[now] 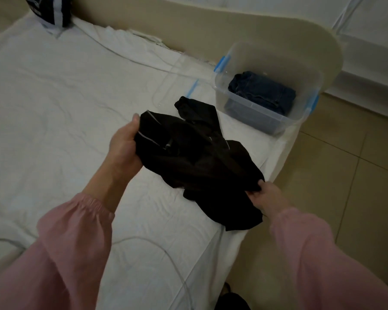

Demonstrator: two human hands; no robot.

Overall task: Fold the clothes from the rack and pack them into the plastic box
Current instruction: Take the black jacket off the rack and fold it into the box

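Note:
A black garment (202, 162) with thin pale trim hangs crumpled above the white bed (54, 108). My left hand (126, 148) grips its left edge, thumb on top. My right hand (267, 198) pinches the lower right part of the cloth near the bed's edge. One dark end of the garment trails onto the sheet toward the box. The clear plastic box (251, 108) with blue latches stands on the bed's far right corner, lid off. Folded dark blue jeans (262, 92) lie inside it. Both arms wear pink sleeves.
A beige padded bed frame (278, 41) curves behind the box. A dark blue and white bag (49, 10) sits at the bed's far left. The box's clear lid (177, 81) lies flat on the sheet left of the box. Tiled floor (345, 166) runs along the right.

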